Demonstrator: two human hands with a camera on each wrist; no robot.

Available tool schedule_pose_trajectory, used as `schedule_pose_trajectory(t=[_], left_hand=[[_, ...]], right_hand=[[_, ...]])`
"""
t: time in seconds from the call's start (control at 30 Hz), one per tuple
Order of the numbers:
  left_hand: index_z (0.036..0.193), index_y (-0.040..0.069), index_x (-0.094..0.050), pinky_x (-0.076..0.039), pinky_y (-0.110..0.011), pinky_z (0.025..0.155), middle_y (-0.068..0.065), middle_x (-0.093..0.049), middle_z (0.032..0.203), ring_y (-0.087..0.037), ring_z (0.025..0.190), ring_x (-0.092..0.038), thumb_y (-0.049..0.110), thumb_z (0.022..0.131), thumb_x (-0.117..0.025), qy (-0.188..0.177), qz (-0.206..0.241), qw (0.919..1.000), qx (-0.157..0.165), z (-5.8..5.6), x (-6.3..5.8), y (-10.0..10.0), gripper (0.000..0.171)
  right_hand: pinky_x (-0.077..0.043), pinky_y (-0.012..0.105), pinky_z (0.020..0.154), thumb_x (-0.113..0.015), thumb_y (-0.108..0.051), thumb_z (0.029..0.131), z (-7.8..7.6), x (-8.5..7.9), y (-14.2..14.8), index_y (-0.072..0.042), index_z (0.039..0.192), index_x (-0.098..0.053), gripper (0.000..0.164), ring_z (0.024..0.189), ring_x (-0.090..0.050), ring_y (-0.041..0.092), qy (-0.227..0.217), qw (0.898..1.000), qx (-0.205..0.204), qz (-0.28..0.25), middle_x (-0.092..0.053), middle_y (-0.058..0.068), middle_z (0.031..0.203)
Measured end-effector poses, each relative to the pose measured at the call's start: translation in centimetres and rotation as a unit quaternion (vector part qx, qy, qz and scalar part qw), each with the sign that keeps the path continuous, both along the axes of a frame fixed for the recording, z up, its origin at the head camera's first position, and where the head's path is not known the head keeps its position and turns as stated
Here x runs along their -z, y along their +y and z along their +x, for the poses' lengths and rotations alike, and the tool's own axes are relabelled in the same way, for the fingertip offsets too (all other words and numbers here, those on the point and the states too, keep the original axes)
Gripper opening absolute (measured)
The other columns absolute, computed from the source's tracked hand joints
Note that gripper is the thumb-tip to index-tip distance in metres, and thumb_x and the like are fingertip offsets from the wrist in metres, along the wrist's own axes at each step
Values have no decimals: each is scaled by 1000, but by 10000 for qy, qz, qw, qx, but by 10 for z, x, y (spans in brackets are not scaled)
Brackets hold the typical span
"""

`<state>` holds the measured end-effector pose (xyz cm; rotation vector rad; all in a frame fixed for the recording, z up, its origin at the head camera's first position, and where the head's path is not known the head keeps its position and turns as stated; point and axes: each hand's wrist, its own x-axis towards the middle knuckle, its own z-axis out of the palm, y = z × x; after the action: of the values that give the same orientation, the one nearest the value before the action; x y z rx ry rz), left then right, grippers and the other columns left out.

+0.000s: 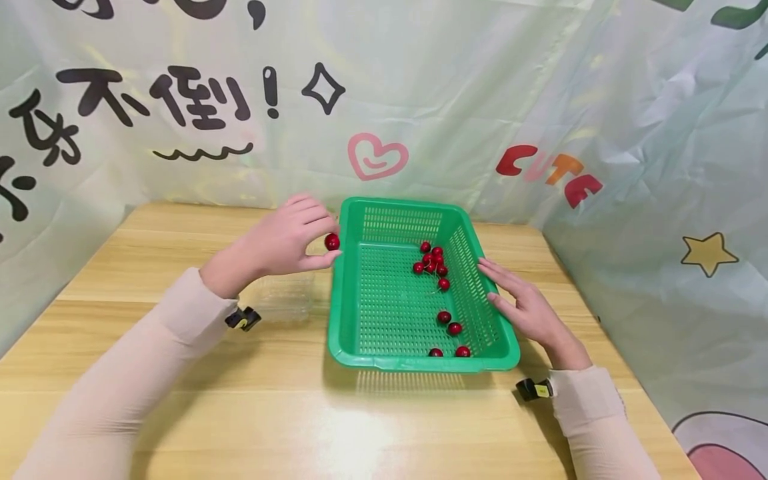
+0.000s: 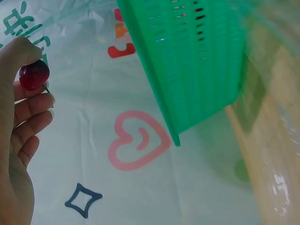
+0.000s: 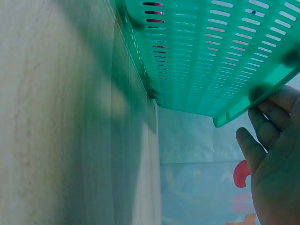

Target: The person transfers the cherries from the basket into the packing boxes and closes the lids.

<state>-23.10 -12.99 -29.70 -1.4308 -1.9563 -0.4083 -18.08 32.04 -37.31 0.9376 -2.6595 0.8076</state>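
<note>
My left hand (image 1: 282,237) pinches a dark red cherry (image 1: 332,241) between thumb and fingers, level with the left rim of a green plastic basket (image 1: 335,313). In the left wrist view the cherry (image 2: 34,75) shows a short green stem hanging over the fingers. Along the basket's right rim rests my right hand (image 1: 528,310), its fingers nearly straight and touching the edge. Inside the basket, several cherries (image 1: 444,317) lie on the right half of the slotted floor, some bunched near the back and others scattered toward the front.
A clear plastic box (image 1: 282,297) stands on the wooden table (image 1: 270,413) beneath my left forearm, left of the basket. A printed cloth backdrop (image 1: 444,127) hangs behind the table and along its sides.
</note>
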Motion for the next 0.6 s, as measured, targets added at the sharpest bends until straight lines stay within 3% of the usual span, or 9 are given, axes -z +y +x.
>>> schedule_pose_trajectory(t=[0.23,0.43,0.6], left_hand=[[86,6,-61,-43,-44,83,-4,-61,82,-27,80,-55,23,87,-61,-208,240,9994,-109,5,15,-27,17],[85,8,-61,-42,-45,80,-1,-58,79,-25,79,-55,26,91,-56,-468,435,9975,-298,10,32,-48,20],[83,9,-62,-40,-42,76,2,-58,76,-21,75,-54,28,91,-54,-635,491,9957,-469,14,46,-62,22]], right_hand=[[-28,38,113,-60,-11,96,0,0,0,-10,148,-43,55,142,-32,25,-54,10000,79,13,-36,7,155],[-23,25,111,-61,-9,96,-1,1,1,-9,147,-44,54,142,-31,23,-7,10000,-7,-59,-37,8,154],[-23,24,111,-60,-9,96,-2,1,2,-8,147,-44,54,142,-31,22,21,10000,-46,-75,-37,9,154]])
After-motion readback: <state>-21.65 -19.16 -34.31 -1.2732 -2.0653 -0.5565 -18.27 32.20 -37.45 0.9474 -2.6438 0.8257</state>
